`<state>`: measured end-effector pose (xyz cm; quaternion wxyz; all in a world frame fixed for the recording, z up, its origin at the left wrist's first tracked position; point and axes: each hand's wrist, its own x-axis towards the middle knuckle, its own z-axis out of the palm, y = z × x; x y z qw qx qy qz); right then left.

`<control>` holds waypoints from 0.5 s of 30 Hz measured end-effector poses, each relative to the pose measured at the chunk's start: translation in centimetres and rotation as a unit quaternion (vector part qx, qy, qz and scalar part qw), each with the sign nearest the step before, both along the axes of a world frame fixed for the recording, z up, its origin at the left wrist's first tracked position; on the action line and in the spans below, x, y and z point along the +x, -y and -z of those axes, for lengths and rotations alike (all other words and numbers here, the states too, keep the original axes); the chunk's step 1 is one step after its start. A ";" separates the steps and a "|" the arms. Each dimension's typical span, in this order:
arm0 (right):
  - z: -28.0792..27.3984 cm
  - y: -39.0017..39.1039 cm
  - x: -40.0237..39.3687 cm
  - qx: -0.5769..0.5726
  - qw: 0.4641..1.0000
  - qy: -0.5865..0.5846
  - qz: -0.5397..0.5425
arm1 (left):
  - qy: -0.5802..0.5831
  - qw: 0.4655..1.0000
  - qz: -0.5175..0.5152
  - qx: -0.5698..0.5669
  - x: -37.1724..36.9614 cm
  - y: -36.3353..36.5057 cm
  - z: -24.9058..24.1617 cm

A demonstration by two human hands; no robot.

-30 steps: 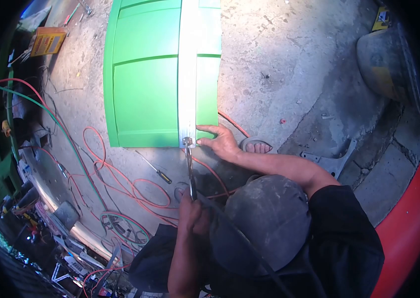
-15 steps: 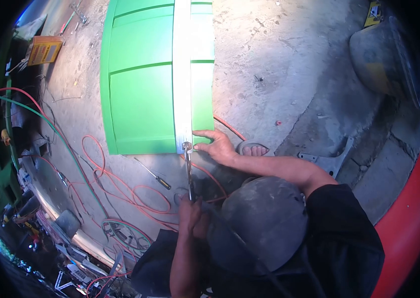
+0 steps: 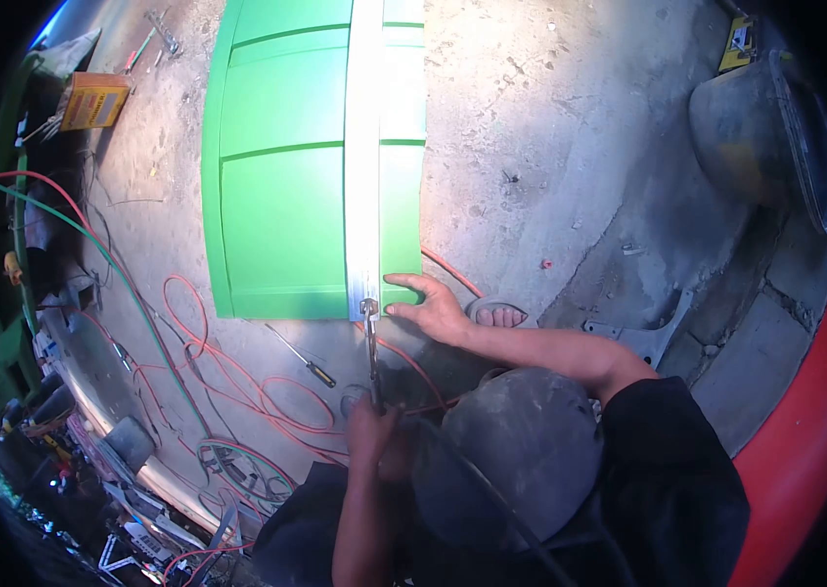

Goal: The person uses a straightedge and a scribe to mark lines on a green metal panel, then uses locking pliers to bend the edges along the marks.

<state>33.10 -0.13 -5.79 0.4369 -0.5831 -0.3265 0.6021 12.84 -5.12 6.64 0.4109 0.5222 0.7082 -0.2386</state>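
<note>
In the head view, a green panel (image 3: 284, 225) with shallow ribs runs lengthwise over the concrete floor (image 3: 580, 108), its near edge just ahead of the crouching person, whose grey cap (image 3: 521, 450) shows from above. A pale metal strip (image 3: 363, 196) lies along the panel, right of its middle, brightly lit and washed out higher up. The left hand (image 3: 372, 430) has its grip closed around a long metal tool (image 3: 373, 357), whose far end meets the strip at the panel's near edge; the exact contact is too small to tell. The right hand (image 3: 433, 308) has its grip spread, thumb and forefinger parted, their tips on the green panel close beside the strip; its other fingers are hidden. Near the tool, to its left, a screwdriver (image 3: 319, 374) lies slantwise on the floor. An orange hose (image 3: 452, 271) shows beyond the panel's right edge, near a sandalled foot (image 3: 498, 316). Well apart stand a yellow and orange box (image 3: 95, 102) at upper left and a dark, rounded container (image 3: 738, 127) at upper right.
</note>
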 end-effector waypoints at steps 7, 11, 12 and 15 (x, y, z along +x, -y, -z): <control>-0.2 -1.7 5.0 -0.021 0.994 0.081 0.063 | 0.050 0.998 -0.009 0.028 -0.1 -6.2 -3.1; 0.6 -10.0 10.9 0.053 0.955 0.225 0.188 | 0.115 0.970 -0.180 0.120 -0.1 -10.6 -1.8; 0.7 -12.2 12.1 0.085 0.936 0.280 0.198 | 0.118 0.959 -0.220 0.136 0.1 -11.5 -0.8; -0.5 -18.2 13.8 0.082 0.950 0.234 0.191 | 0.153 0.962 -0.139 0.181 -0.7 -11.2 3.6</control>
